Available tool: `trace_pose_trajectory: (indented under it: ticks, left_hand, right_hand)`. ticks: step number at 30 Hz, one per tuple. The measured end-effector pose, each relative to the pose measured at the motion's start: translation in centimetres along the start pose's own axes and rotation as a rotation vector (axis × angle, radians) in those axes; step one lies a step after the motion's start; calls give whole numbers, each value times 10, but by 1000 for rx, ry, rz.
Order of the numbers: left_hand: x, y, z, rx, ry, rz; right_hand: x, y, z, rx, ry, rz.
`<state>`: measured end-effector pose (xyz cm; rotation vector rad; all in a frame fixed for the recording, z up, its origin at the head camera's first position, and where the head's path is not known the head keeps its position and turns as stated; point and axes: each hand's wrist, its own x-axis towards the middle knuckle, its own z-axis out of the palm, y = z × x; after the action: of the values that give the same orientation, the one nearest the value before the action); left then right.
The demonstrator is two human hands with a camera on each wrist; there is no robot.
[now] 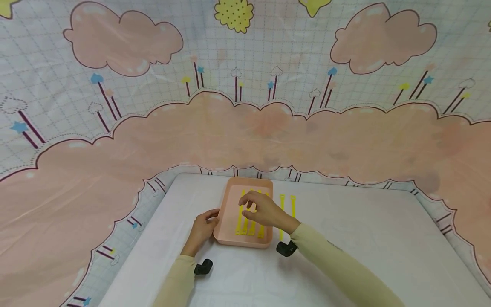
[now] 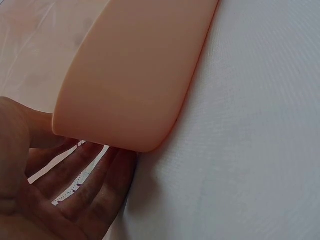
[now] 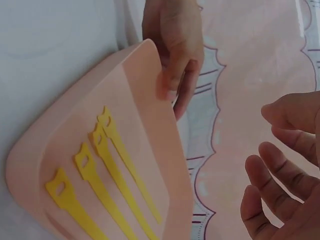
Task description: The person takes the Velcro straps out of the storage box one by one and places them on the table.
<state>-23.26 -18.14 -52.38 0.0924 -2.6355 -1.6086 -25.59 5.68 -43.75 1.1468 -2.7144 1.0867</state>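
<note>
A shallow peach-coloured tray (image 1: 227, 217) lies on the white table. Several long, flat yellow strips (image 3: 106, 196) lie lengthwise inside it, each with a widened, notched end that has a hole. My left hand (image 1: 202, 228) holds the tray's left side, thumb at the rim and the other fingers along the outer wall, as the left wrist view shows. Over the tray hovers my right hand (image 1: 264, 209), its fingers loosely bent with nothing between them. In the head view it covers part of the yellow strips.
Two more yellow strips (image 1: 293, 207) lie on the table (image 1: 345, 238) just right of the tray, partly behind the right wrist. A patterned cloth (image 1: 268, 136) with clouds rises behind and around the table. Each wrist wears a small black camera (image 1: 204, 267).
</note>
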Motion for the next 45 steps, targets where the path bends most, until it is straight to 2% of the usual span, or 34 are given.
trace_pose_trajectory:
  ticks: [8,15,21,30,38,45]
  left_hand:
    - [-2,3,-1,13,-7,-6]
    - [-2,3,-1,0,-11,-4]
    - [0,-1,0,-6,-4,-10]
    - [-1,1,0,-10,-9,-25]
    - [0,1,1,-7,-11,-20]
    - [0,-2,0,-4,-14,-17]
  right_hand:
    - [25,7,-2,-86,-130,-9]
    - [44,17,-1,-74,-213,11]
    - [51,28,10,-175,-301,35]
    - [59,40,23,-366,-362,78]
    - [64,44,33,-412,-415,139]
    - [68,48,40,-452,-468,148]
